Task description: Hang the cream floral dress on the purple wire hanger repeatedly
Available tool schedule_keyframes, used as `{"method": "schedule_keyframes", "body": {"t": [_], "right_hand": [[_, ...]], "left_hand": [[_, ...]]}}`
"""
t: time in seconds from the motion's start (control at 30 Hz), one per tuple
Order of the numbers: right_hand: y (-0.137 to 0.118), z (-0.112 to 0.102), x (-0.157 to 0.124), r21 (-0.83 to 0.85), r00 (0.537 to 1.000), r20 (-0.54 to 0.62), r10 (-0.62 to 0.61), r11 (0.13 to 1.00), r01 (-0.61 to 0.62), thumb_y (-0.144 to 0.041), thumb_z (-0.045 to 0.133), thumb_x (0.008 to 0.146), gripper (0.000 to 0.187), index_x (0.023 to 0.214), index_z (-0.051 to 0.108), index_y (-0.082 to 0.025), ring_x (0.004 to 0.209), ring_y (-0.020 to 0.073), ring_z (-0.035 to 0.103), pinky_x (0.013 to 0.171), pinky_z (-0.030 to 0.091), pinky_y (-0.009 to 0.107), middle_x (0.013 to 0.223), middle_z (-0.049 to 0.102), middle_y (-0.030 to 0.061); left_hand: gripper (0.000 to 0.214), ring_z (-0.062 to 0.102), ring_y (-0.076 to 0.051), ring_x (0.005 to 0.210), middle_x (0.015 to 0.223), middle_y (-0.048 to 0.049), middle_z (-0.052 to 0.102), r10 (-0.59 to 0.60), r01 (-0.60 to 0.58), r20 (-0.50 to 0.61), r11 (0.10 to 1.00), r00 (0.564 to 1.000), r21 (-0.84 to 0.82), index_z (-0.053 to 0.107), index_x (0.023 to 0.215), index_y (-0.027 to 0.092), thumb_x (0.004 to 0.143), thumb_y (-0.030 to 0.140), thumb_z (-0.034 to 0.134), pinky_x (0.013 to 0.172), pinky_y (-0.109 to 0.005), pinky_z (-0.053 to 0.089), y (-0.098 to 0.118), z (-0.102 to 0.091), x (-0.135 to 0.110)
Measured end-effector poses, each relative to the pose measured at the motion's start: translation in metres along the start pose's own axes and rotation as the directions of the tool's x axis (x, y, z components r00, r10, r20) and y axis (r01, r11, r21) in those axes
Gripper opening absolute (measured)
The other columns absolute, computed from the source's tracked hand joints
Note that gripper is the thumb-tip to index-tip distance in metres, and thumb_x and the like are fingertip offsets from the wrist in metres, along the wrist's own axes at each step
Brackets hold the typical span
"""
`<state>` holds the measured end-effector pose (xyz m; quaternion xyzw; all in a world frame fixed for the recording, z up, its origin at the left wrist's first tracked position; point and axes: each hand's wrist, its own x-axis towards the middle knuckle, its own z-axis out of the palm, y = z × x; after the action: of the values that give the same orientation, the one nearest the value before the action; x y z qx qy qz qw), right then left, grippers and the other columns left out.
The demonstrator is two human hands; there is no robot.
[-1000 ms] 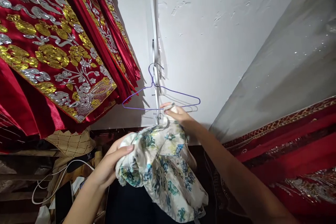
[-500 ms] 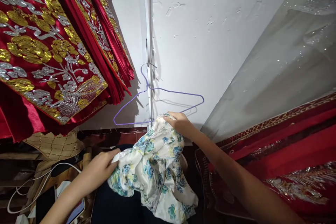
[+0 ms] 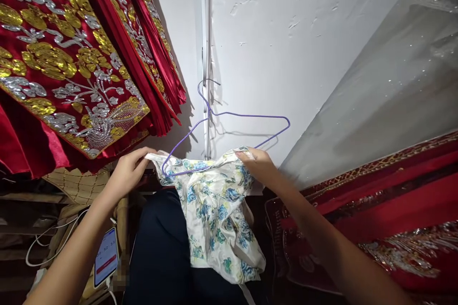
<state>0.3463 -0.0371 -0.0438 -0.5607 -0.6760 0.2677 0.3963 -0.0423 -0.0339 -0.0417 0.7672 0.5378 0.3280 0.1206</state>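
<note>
Floral garment [image 3: 214,209] is basically strung sideways between the hands, left hand [image 3: 130,169] pinching one end of its upper edge, right hand [image 3: 260,164] the other, rest drooping down. Purple hanger [image 3: 250,115]: left corner overlaps the cloth, left hand's closer; right corner's clear.

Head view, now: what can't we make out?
All in the head view:
Part of the lower bar of the purple hanger: hidden behind the floral garment and right hand.
Right hand's grip behind the cloth: hidden by the floral garment.
Small print on the phone: too small.
Full red embroidered cloth: cut off by left and top edges.
</note>
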Motion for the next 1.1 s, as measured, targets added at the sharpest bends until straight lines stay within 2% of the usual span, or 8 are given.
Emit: {"method": "schedule_keyframes", "body": {"t": [0.17, 0.3, 0.47, 0.6, 0.67, 0.77, 0.9, 1.1], "right_hand": [[-0.001, 0.010, -0.002, 0.069, 0.993, -0.115, -0.017, 0.997, 0.025, -0.049, 0.055, 0.090, 0.036, 0.068, 0.052, -0.021, 0.067, 0.0171, 0.046, 0.063, 0.037, 0.029, 0.067, 0.053, 0.0001], [0.004, 0.033, 0.002, 0.097, 0.990, -0.142, 0.001, 0.995, 0.013, -0.053, 0.055, 0.090, 0.038, 0.068, 0.052, -0.021, 0.066, 0.0188, 0.045, 0.063, 0.038, 0.031, 0.066, 0.053, 0.0017], [0.000, 0.054, -0.001, 0.129, 0.988, -0.119, -0.095, 0.986, 0.110, -0.054, 0.049, 0.093, 0.041, 0.067, 0.042, -0.023, 0.064, 0.0175, 0.037, 0.064, 0.035, 0.031, 0.062, 0.043, -0.0007], [-0.001, 0.061, -0.002, 0.107, 0.984, -0.156, -0.085, 0.989, 0.103, -0.050, 0.049, 0.094, 0.043, 0.065, 0.029, -0.024, 0.061, 0.0155, 0.027, 0.061, 0.030, 0.031, 0.061, 0.028, -0.0041], [0.001, 0.063, -0.001, 0.098, 0.983, -0.154, -0.100, 0.988, 0.116, -0.049, 0.049, 0.094, 0.044, 0.066, 0.027, -0.024, 0.061, 0.0147, 0.024, 0.061, 0.028, 0.031, 0.062, 0.024, -0.0049], [0.002, 0.066, -0.001, 0.107, 0.986, -0.117, -0.120, 0.985, 0.132, -0.049, 0.051, 0.094, 0.045, 0.066, 0.026, -0.024, 0.062, 0.0135, 0.023, 0.060, 0.026, 0.030, 0.063, 0.022, -0.0052], [-0.003, 0.068, -0.005, 0.169, 0.991, -0.004, -0.131, 0.977, 0.130, -0.049, 0.050, 0.095, 0.045, 0.066, 0.027, -0.023, 0.061, 0.0122, 0.025, 0.057, 0.025, 0.029, 0.063, 0.022, -0.0050], [-0.007, 0.059, -0.012, 0.133, 0.991, -0.008, -0.131, 0.982, 0.131, -0.050, 0.051, 0.094, 0.048, 0.065, 0.023, -0.024, 0.058, 0.0124, 0.023, 0.054, 0.022, 0.029, 0.061, 0.021, -0.0048]], "left_hand": [[0.028, 0.066, -0.023, 0.097, 0.106, -0.0071, 0.069, 0.027, -0.050, 0.156, 0.988, 0.987, 0.143, 0.070, 0.094, 0.020, 0.088, 0.020, 0.043, 0.086, -0.029, 0.046, -0.010, -0.004, -0.021], [0.026, 0.065, -0.021, 0.094, 0.107, -0.0068, 0.067, 0.020, -0.056, 0.202, 0.983, 0.979, 0.175, 0.069, 0.087, 0.019, 0.086, 0.017, 0.043, 0.085, -0.028, 0.046, 0.003, -0.013, -0.034], [0.031, 0.064, -0.023, 0.104, 0.120, -0.0068, 0.063, 0.039, -0.050, 0.063, 0.983, 0.997, 0.177, 0.072, 0.110, 0.020, 0.092, 0.027, 0.048, 0.089, -0.028, 0.048, 0.016, -0.025, -0.041], [0.033, 0.064, -0.025, 0.109, 0.122, -0.0055, 0.061, -0.053, 0.050, 0.009, 0.983, 0.999, 0.177, 0.073, 0.116, 0.024, 0.090, 0.040, 0.060, 0.096, -0.031, 0.048, 0.013, -0.028, -0.047], [0.033, 0.062, -0.025, 0.112, 0.120, -0.0052, 0.062, -0.083, 0.086, -0.034, 0.992, 0.996, 0.093, 0.073, 0.115, 0.025, 0.091, 0.043, 0.061, 0.098, -0.032, 0.048, 0.015, -0.027, -0.050], [0.027, 0.061, -0.023, 0.114, 0.114, -0.0053, 0.066, -0.076, 0.061, -0.187, 0.995, 0.979, -0.085, 0.075, 0.110, 0.024, 0.095, 0.040, 0.058, 0.100, -0.033, 0.047, 0.026, -0.024, -0.050], [0.025, 0.059, -0.023, 0.120, 0.119, -0.0063, 0.065, -0.078, -0.014, -0.373, 0.972, 0.925, -0.237, 0.075, 0.111, 0.023, 0.093, 0.034, 0.062, 0.108, -0.036, 0.045, 0.032, -0.021, -0.026], [0.034, 0.056, -0.024, 0.129, 0.131, -0.0095, 0.062, -0.141, -0.053, -0.479, 0.928, 0.867, -0.370, 0.072, 0.117, 0.020, 0.086, 0.033, 0.064, 0.112, -0.036, 0.043, 0.003, -0.002, 0.019]]}}
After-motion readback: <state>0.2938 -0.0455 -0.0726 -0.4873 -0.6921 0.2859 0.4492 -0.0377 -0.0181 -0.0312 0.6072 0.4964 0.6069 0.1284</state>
